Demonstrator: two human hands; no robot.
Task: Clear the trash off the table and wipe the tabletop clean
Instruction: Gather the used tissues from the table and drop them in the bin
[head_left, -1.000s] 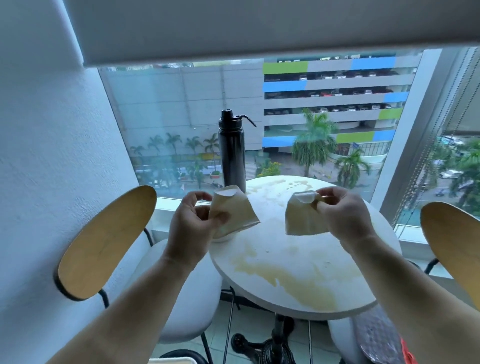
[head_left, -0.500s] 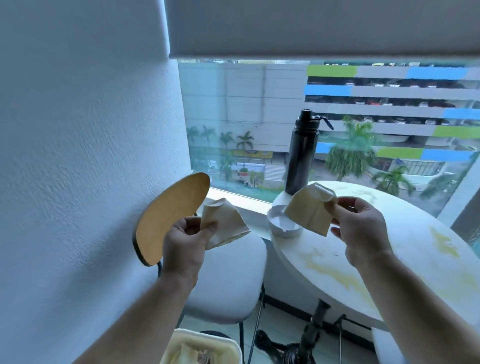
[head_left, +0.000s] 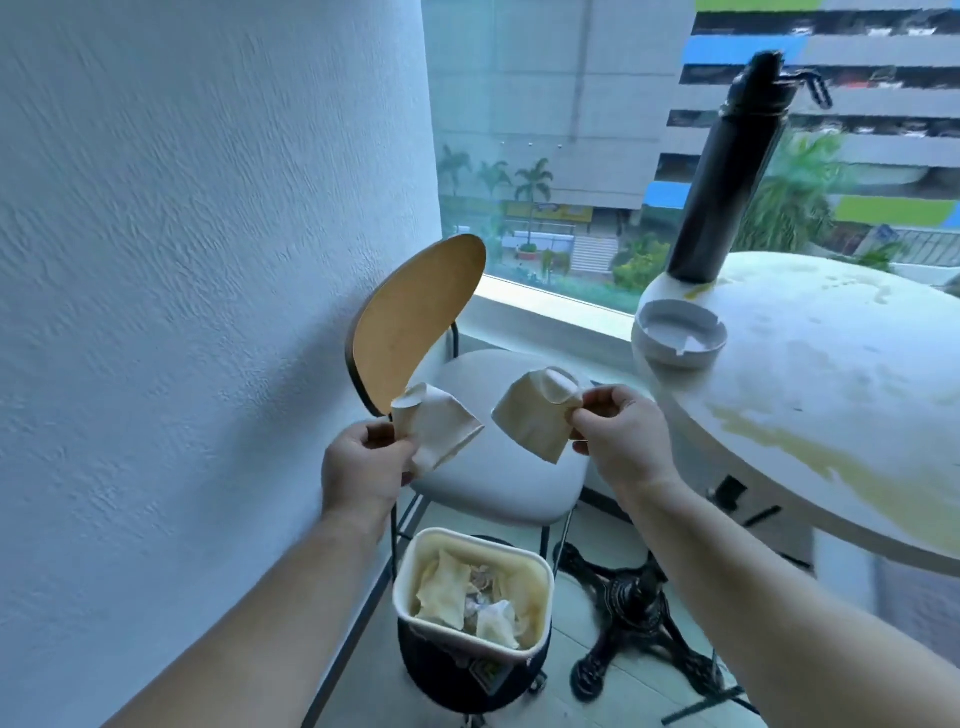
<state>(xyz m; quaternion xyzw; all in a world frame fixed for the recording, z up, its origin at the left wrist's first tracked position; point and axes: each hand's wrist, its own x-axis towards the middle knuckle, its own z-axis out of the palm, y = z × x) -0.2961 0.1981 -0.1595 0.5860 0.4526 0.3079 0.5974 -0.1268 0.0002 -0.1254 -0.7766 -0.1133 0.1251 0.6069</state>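
My left hand (head_left: 363, 467) pinches a crushed tan paper cup (head_left: 434, 426) in the air above the chair. A second crushed paper cup (head_left: 535, 415) is pinched by my right hand (head_left: 618, 441), just left of the table's edge. Both cups hang above and a little behind an open trash bin (head_left: 410, 582) on the floor, which holds crumpled paper. The round white table (head_left: 810, 395) at the right carries yellowish spill stains.
A white ashtray (head_left: 680, 332) and a tall black bottle (head_left: 727, 171) stand on the table's left side. A chair (head_left: 415, 322) with a wooden back stands between wall and table. The table's black iron foot (head_left: 634, 608) sits right of the bin. A white wall fills the left.
My view has swung left and down from the table. Both hands carried the cups off the tabletop to a spot above the bin, which has come fully into sight.
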